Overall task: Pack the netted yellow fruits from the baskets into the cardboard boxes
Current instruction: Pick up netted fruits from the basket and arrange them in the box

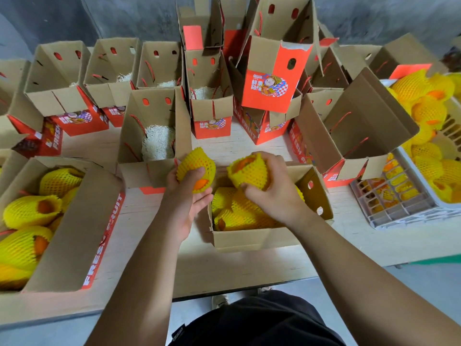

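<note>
Both hands up over the near edge of the pale wooden table, each carrying one fruit.

Left hand: fingers and thumb curled round a yellow foam-netted fruit, palm under it, the orange flesh showing at the open sock end nearest the palm. It sits just left of the box mouth, not over it, likely waiting its turn.

Right hand: fingers wrapped over the top and side of a second yellow foam-netted fruit, open end tilted up and away. It hangs directly above the low open brown cardboard box near the table's front edge, so this one probably goes in first.

That box already has several netted fruits lying on their sides, packed close; the gap seems to be at its far end, under the right hand.

At the left edge, a long cardboard box with red "FRESH FRUIT" lettering is full of netted fruit. Behind the hands, an upright open carton with white shredded padding stands ready, the padding there to cushion the bottom layer. More open cartons fill the back of the table.

At the right edge, white plastic slatted baskets hold the supply, within reach of the right arm.
</note>
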The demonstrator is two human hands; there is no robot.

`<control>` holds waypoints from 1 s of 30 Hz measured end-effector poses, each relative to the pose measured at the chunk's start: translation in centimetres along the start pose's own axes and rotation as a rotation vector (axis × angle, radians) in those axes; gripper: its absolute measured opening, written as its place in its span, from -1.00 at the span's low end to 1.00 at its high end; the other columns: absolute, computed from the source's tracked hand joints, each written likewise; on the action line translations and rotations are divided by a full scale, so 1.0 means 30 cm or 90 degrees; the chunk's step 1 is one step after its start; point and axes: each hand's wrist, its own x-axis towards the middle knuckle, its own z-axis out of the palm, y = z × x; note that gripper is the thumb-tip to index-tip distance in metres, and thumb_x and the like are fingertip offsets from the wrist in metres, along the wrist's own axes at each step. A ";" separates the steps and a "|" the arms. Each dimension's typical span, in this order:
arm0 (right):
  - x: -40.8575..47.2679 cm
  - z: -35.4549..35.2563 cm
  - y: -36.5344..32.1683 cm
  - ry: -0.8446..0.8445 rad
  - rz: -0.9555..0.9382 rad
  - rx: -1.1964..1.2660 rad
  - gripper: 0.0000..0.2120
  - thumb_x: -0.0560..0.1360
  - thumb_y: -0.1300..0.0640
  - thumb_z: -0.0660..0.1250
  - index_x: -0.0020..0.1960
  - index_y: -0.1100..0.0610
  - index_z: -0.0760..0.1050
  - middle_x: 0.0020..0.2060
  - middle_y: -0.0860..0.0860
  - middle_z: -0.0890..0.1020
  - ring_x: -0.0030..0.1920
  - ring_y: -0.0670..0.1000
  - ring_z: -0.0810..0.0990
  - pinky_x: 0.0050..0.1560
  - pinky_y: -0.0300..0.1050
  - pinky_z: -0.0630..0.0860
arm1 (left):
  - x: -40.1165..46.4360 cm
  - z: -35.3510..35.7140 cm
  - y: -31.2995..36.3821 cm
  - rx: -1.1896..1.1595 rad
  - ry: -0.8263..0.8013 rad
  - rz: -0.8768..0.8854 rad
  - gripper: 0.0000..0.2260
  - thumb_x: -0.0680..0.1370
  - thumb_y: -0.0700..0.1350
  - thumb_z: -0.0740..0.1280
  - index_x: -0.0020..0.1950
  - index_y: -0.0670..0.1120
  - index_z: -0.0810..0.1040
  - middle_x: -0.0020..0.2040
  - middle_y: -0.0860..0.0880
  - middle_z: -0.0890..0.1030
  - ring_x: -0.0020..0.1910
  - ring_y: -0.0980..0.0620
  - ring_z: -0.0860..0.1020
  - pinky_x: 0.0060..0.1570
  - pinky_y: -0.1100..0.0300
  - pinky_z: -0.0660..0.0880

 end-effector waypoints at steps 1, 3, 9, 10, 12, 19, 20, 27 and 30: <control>-0.012 0.008 -0.012 -0.027 -0.029 -0.033 -0.31 0.33 -0.03 0.52 0.42 -0.04 0.39 0.18 -0.04 0.43 0.25 -0.09 0.46 0.31 -0.29 0.33 | 0.000 0.003 -0.003 0.005 0.001 -0.001 -0.39 0.38 0.02 0.53 0.40 0.04 0.44 0.16 -0.13 0.64 -0.02 -0.12 0.74 -0.13 0.10 0.67; -0.036 0.025 -0.032 -0.056 -0.058 -0.069 -0.30 0.30 -0.10 0.50 0.40 -0.05 0.40 0.14 -0.07 0.42 0.20 -0.12 0.46 0.25 -0.39 0.33 | 0.004 0.005 -0.009 0.015 0.001 0.000 -0.34 0.37 0.04 0.53 0.44 0.04 0.42 0.15 -0.12 0.64 -0.02 -0.11 0.74 -0.11 0.09 0.67; -0.001 0.139 -0.088 -0.248 -0.073 -0.446 -0.25 0.40 -0.18 0.46 0.52 -0.07 0.30 0.35 0.01 0.43 0.38 0.17 0.42 0.35 0.11 0.37 | -0.005 0.007 -0.023 0.123 0.019 0.038 -0.29 0.36 0.12 0.50 0.48 0.06 0.37 0.21 -0.05 0.67 0.00 0.02 0.74 -0.11 0.19 0.63; 0.003 0.170 -0.095 -0.285 -0.070 -0.521 -0.27 0.40 -0.21 0.44 0.50 -0.07 0.31 0.36 0.00 0.42 0.38 0.17 0.40 0.36 0.13 0.31 | -0.009 0.009 -0.026 0.133 0.024 0.044 -0.29 0.35 0.12 0.50 0.47 0.07 0.37 0.24 -0.04 0.65 0.05 0.01 0.72 -0.09 0.19 0.62; -0.002 0.223 -0.089 -0.339 -0.061 -0.597 -0.32 0.42 -0.21 0.43 0.45 -0.03 0.33 0.37 -0.01 0.41 0.40 0.16 0.38 0.43 0.13 0.20 | -0.018 0.013 -0.030 0.162 0.032 0.059 -0.30 0.35 0.12 0.49 0.46 0.10 0.36 0.27 0.01 0.62 0.16 -0.02 0.68 -0.03 0.16 0.58; 0.025 0.254 -0.063 -0.397 -0.003 -0.640 -0.13 0.44 -0.29 0.35 0.57 0.02 0.06 0.47 0.02 0.33 0.57 0.14 0.17 0.56 0.18 -0.13 | -0.039 0.015 -0.039 0.206 0.059 0.118 -0.30 0.34 0.12 0.50 0.44 0.10 0.37 0.17 0.12 0.60 0.14 0.05 0.65 -0.01 0.12 0.58; 0.030 0.238 -0.073 -0.411 -0.004 -0.615 -0.11 0.42 -0.29 0.36 0.57 0.01 0.03 0.48 0.03 0.32 0.58 0.14 0.13 0.55 0.19 -0.15 | -0.041 0.013 -0.039 0.211 0.063 0.125 -0.30 0.33 0.11 0.50 0.44 0.10 0.37 0.17 0.12 0.60 0.13 0.07 0.64 0.02 0.10 0.59; -0.040 -0.081 -0.076 0.021 0.125 0.056 -0.52 0.47 -0.19 0.29 0.39 -0.24 0.40 0.17 -0.20 0.60 0.26 -0.11 0.55 0.43 0.16 0.36 | -0.074 0.029 -0.014 0.383 -0.022 0.202 -0.34 0.37 0.15 0.52 0.38 0.29 0.28 0.21 0.47 0.40 0.12 0.41 0.50 0.00 0.26 0.52; -0.081 -0.115 -0.099 -0.135 0.200 0.296 -0.39 0.43 -0.36 0.36 0.44 -0.26 0.38 0.24 -0.17 0.61 0.24 -0.14 0.61 0.38 0.12 0.49 | -0.101 0.120 -0.063 0.451 -0.123 0.252 -0.27 0.42 0.01 0.54 0.43 0.31 0.18 0.27 0.47 0.28 0.27 0.44 0.36 0.16 0.43 0.41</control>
